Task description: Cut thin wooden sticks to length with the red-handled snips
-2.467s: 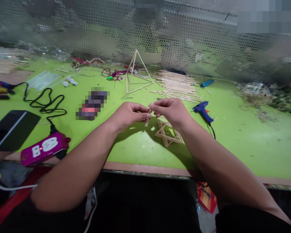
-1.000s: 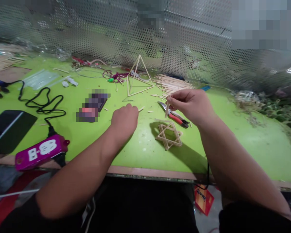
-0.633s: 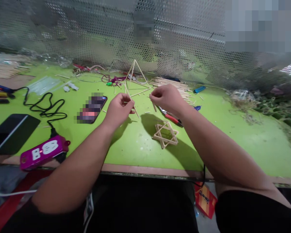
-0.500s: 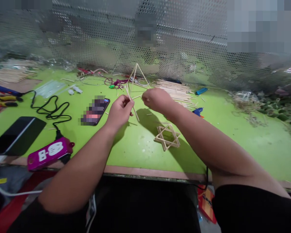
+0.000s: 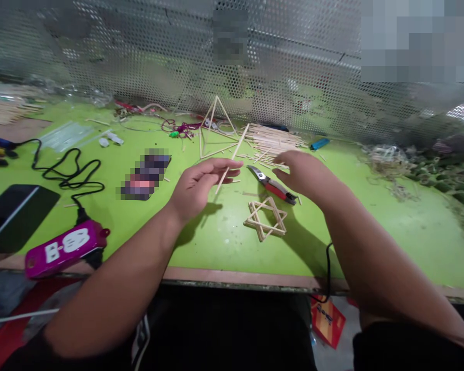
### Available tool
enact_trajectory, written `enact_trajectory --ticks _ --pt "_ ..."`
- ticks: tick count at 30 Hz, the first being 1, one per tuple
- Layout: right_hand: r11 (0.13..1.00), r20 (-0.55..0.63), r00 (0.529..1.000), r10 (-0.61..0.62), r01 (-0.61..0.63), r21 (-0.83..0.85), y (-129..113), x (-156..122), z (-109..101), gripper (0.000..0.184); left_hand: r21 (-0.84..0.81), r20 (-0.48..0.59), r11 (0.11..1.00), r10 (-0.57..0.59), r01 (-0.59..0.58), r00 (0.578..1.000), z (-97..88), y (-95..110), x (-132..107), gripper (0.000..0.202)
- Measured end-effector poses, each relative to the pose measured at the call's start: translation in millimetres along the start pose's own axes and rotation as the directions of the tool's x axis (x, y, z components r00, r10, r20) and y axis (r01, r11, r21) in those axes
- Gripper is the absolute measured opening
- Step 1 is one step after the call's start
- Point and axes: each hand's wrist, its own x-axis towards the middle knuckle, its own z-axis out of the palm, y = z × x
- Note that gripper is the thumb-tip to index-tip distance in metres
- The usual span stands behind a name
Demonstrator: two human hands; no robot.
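My hands: apart, both up over the desk (image 5: 212, 247), the left one busy, the right one loose.
Left hand (image 5: 197, 186): clamped on a pale stick (image 5: 240, 141), thumb and fingers keeping it up off the surface, beyond the star frame (image 5: 266, 226) and to its left.
Pale stick: right there in my left grip, slanting, its upper end leaning right and away.
Right hand (image 5: 303, 175): thumb and fingers parted, beyond the star frame and a touch to its right.
Star frame: lying flat, six points, pale sticks layered one over another.
Pruners (image 5: 276, 189): red-handled, just beyond the star frame, blades aimed left and away from me.
Stick pile (image 5: 274, 140): well beyond the star frame, lengths lying roughly side by side, short bits scattered near it.
Pyramid frame (image 5: 227, 117): standing upright, well beyond the star frame and off to its left.
Phone (image 5: 141, 178): left of the star frame and farther back, its screen blurred out.
Power strip (image 5: 65, 249): magenta, far left of the star frame, by the front edge.
Black cord (image 5: 328, 263): right of the star frame, dropping over that same edge.
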Motion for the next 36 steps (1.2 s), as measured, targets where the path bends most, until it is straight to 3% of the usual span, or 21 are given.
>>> enact_trajectory --ticks 2,4,8,13,17,20,23,26,28,31,36 --pt "0.997 0.109 0.991 0.077 -0.076 -0.013 13.0 -20.2 5.8 0.029 -0.017 0.017 1.000 -0.018 0.018 1.000 -1.2 -0.3 0.9 0.034" --pt "0.998 0.193 0.979 0.060 -0.060 -0.003 18.0 -31.6 17.3 0.029 0.038 -0.003 0.998 -0.053 0.053 0.999 0.9 -1.3 2.0 0.033" --pt "0.999 0.229 0.973 0.034 -0.039 0.014 14.5 -31.6 40.9 0.021 0.130 -0.089 0.975 -0.169 0.180 0.982 9.3 -9.2 6.5 0.021" --pt "0.993 0.175 0.978 0.109 -0.117 0.034 11.7 -23.2 49.1 0.009 -0.058 -0.167 0.940 -0.341 0.336 0.925 11.5 -22.7 15.0 0.026" --pt "0.971 0.067 0.972 0.226 -0.230 0.062 23.9 -29.4 40.4 0.008 -0.108 -0.163 0.934 -0.355 0.341 0.920 10.7 -25.3 15.2 0.021" --pt "0.913 -0.082 0.937 0.339 -0.307 0.267 34.2 -41.7 33.3 0.028 -0.090 -0.175 0.941 -0.339 0.327 0.925 10.5 -27.0 12.5 0.014" --pt "0.808 -0.157 0.912 0.378 -0.243 0.537 35.4 -53.5 30.8 0.038 -0.070 -0.161 0.938 -0.345 0.338 0.925 9.7 -30.0 10.2 0.012" --pt "0.719 -0.100 0.948 0.301 -0.156 0.678 27.3 -59.5 32.3 0.031 0.051 -0.140 0.953 -0.291 0.300 0.946 8.7 -32.4 7.9 0.019" --pt "0.685 -0.061 0.983 0.173 -0.076 0.725 20.3 -60.7 34.3 0.029 0.138 -0.133 0.957 -0.236 0.254 0.962 8.3 -33.2 5.9 0.026" --pt "0.666 -0.074 0.997 0.006 0.051 0.745 12.0 -61.9 37.4 0.026 0.207 -0.128 0.951 -0.207 0.230 0.970 7.8 -34.1 3.2 0.030" --pt "0.681 -0.087 0.995 -0.041 0.092 0.726 5.9 -66.0 41.9 0.021 0.234 -0.090 0.946 -0.207 0.222 0.974 7.9 -35.3 0.7 0.030"
